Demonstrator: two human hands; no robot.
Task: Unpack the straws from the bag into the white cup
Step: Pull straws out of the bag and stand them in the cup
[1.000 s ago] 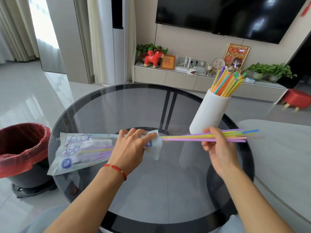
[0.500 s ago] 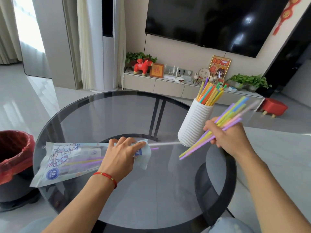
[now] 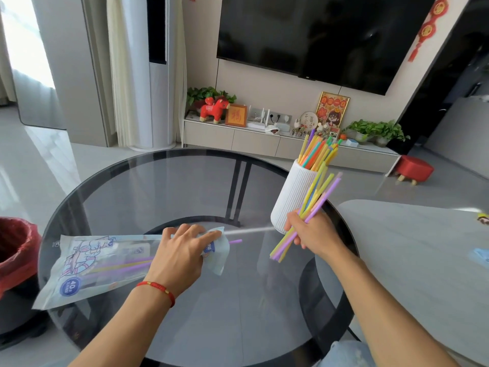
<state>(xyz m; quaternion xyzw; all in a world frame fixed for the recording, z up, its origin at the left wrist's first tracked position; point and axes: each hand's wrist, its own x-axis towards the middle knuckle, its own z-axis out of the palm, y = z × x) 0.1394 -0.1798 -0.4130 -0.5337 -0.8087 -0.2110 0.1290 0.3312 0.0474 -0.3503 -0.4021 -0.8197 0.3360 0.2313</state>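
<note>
Living room, glass desk (image 3: 185,186): right hand (image 3: 311,234) clamped mid-bundle on light, slippery straws (image 3: 312,207) just beside the white cup (image 3: 291,197), left hand (image 3: 182,250) pinning the floppy bag (image 3: 100,263) flat, so I'd grip near the middle.

The cup (image 3: 292,197) is showing white with fine vertical ribbing, right of centre in the frame. The straws in the cup (image 3: 317,152) are showing orange, yellow, teal, green and purple. The bundle of straws (image 3: 311,207) in front of the cup is showing yellow, lilac, pink and blue. The bag (image 3: 103,263) at lower left is showing pale blue with a cartoon print and a dark blue round badge; purple and yellow straws are showing through it
</note>
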